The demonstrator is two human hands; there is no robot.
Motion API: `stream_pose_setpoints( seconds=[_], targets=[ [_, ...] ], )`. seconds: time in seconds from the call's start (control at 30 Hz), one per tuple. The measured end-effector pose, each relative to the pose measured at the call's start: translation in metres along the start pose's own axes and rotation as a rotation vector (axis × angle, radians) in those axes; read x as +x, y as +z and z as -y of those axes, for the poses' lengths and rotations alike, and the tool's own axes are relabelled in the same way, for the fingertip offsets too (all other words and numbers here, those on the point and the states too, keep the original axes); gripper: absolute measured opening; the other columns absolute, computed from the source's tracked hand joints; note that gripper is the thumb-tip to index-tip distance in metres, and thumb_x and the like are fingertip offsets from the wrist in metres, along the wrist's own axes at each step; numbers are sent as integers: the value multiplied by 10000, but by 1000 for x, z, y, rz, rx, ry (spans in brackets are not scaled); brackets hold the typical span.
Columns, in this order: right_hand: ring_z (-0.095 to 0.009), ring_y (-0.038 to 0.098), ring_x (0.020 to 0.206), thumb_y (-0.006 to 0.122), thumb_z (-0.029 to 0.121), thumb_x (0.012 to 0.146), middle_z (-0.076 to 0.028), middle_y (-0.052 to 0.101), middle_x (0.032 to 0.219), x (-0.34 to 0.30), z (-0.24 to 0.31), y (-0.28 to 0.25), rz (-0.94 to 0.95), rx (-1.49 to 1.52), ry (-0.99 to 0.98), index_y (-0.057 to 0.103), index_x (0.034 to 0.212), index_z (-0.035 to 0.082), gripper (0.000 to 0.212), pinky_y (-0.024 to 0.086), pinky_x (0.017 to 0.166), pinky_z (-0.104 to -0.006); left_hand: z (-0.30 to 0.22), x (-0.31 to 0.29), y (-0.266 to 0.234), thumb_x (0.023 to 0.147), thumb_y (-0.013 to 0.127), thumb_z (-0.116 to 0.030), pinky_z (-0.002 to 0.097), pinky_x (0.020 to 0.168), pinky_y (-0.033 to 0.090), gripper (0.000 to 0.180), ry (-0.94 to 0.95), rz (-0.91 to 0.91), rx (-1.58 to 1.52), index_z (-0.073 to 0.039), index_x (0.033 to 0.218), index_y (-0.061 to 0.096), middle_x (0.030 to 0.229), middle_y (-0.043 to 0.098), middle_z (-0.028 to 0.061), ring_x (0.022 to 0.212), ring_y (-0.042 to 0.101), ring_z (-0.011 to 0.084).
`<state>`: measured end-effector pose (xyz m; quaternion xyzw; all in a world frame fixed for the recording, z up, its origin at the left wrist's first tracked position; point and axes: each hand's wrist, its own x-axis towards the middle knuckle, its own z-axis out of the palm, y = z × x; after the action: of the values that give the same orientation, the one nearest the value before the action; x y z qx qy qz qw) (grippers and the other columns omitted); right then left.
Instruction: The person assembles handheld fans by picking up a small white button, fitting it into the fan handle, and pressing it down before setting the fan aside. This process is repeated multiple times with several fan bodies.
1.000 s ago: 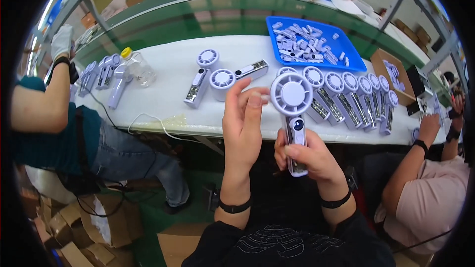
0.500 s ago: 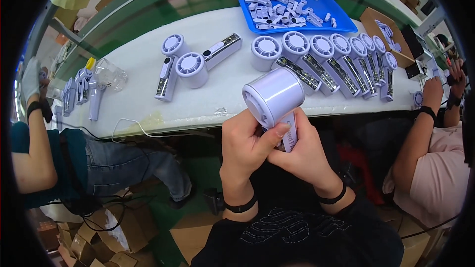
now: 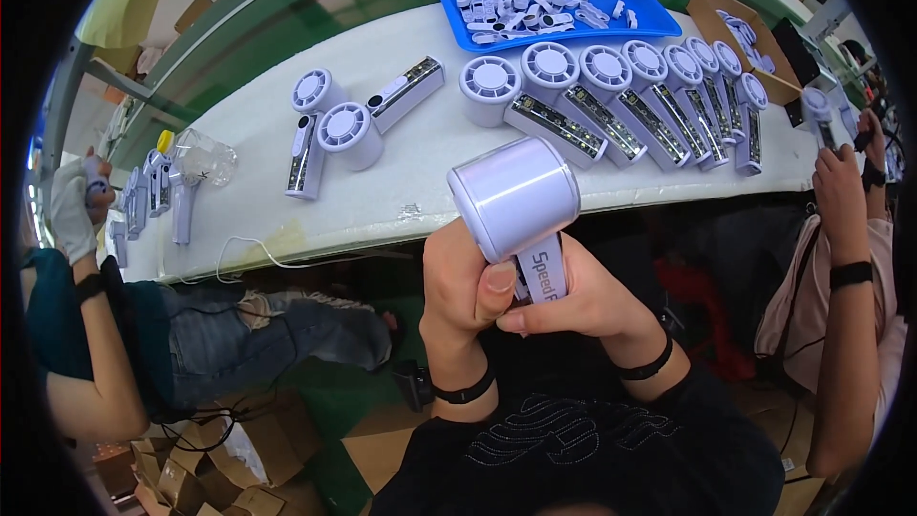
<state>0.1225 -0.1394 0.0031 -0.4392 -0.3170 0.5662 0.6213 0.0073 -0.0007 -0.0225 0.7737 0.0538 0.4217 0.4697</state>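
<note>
A pale lilac handheld fan (image 3: pixel 516 199) is held up in front of me, its round head tilted and its handle pointing down towards my chest. My left hand (image 3: pixel 457 279) is closed on the handle just below the head, thumb bent over it. From the other side, my right hand (image 3: pixel 590 296) wraps the same handle, its thumb lying across the lower part. Dark lettering shows on the handle's side; the fingers hide the rest. Beyond my hands, a row of similar fans (image 3: pixel 489 88) lies on the white tabletop (image 3: pixel 401 191), circuit boards exposed in their handles.
Left of the row lie more fans (image 3: pixel 349 134) with open handles. A blue tray (image 3: pixel 447 2) of small lilac parts sits behind, beside a cardboard box (image 3: pixel 707 8). Co-workers' arms (image 3: pixel 91 325) are at both sides. A clear bottle (image 3: pixel 212 155) and white cable (image 3: pixel 253 241) are leftward.
The held fan has turned, so its grille faces away and the smooth side of the head shows. Both hands stay on the handle. The right co-worker has raised a fan.
</note>
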Motion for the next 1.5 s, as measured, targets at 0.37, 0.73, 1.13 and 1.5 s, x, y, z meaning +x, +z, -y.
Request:
stream_pose_setpoints(
  seconds=[0.37,0.73,1.13,1.5],
  targets=[
    [-147,704,838,698,224,1064,-120,681,1177,-7,-8,-3,-111,187,-223,464,1504,-32,561,586,683,-312,-20,7,4,1076,714,-430,309,599,557,464,-308,-13,-361,27,1140,759,956,760,128,659,716,192],
    [-192,714,695,584,360,1151,-120,725,874,-31,-1,-1,-317,-398,-367,548,1345,-53,458,574,645,-335,-19,1,42,907,938,-429,289,607,568,539,-139,-231,-357,56,1094,798,810,771,68,663,706,140],
    [-227,792,800,640,355,1138,-153,771,926,-24,-39,30,-345,-418,-567,589,1338,-33,440,610,699,-339,-7,-16,40,778,1004,-512,426,838,648,629,79,-525,-403,54,988,826,900,821,129,772,793,264],
    [-102,667,673,470,343,1214,-56,702,941,-9,-41,42,-204,99,-267,560,1364,1,383,540,660,-250,-13,-23,3,943,833,-568,269,620,523,663,-141,-326,-162,89,1030,822,792,783,107,682,701,151]
  ],
)
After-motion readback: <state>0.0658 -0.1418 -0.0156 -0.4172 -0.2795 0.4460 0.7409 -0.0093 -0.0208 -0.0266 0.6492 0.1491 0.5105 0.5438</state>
